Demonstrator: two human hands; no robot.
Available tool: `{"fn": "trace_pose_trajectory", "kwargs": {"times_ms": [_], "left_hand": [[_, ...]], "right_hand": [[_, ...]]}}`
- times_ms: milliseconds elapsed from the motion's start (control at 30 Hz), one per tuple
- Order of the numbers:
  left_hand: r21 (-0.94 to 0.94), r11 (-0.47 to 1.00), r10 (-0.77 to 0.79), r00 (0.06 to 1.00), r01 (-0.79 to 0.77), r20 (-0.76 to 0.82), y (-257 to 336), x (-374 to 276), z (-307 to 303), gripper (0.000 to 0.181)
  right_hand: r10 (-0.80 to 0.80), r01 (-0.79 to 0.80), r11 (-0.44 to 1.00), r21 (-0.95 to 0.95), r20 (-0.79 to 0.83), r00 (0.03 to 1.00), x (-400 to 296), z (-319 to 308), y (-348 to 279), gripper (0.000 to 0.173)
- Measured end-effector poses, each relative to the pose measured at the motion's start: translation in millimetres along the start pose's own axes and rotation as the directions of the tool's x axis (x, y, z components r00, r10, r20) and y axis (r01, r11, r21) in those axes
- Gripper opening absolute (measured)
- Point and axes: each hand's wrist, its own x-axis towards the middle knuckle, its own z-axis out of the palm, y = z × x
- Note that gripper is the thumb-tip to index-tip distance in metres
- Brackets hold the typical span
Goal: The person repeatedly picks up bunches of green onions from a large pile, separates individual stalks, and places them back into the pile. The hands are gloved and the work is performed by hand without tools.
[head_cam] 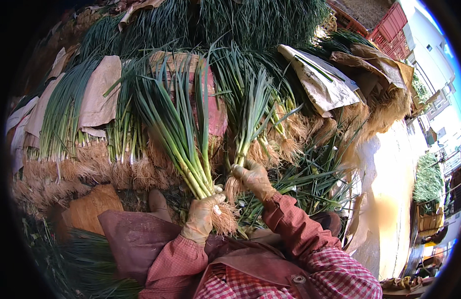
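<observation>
Gloved in a thin pale covering, my left hand [201, 216] is closed around the lower stalks of a bunch of long green leeks or large spring onions [185, 164], whose roots hang below the fist. To the right of it, my right hand [254, 178], gloved alike, grips a smaller bunch [245, 138] just above its roots. Both bunches point up and away, with their leaves fanned out. The two hands are close together over my lap, which a dark red apron [137, 237] covers.
Rows of rooted green bundles [62, 130] lie ahead, partly under paper or cloth sheets [101, 91]. A dense leafy pile [253, 22] rises behind. Loose leaves [309, 187] litter the ground at right. Red crates [393, 30] stand at upper right, and greens fill a wooden crate [430, 220] at far right.
</observation>
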Motion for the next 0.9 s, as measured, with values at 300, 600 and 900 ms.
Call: {"fn": "trace_pose_trajectory", "kwargs": {"times_ms": [300,600,900], "left_hand": [[-0.031,0.995,0.100,0.994,-0.099,0.036,-26.7,-10.7,6.7,0.033],[0.153,0.972,0.185,0.982,-0.176,-0.047,-32.2,-12.7,10.1,0.026],[0.401,0.900,0.224,0.971,-0.172,-0.086,-49.4,0.7,-21.4,0.020]], "right_hand": [[0.181,-0.170,0.477,0.862,0.093,0.979,-13.5,12.8,-28.0,0.020],[0.180,-0.027,0.897,-0.441,0.307,0.934,-25.9,52.3,187.2,0.034],[-0.335,0.325,0.847,-0.420,0.052,0.941,-88.6,-2.9,-30.1,0.048]]}}
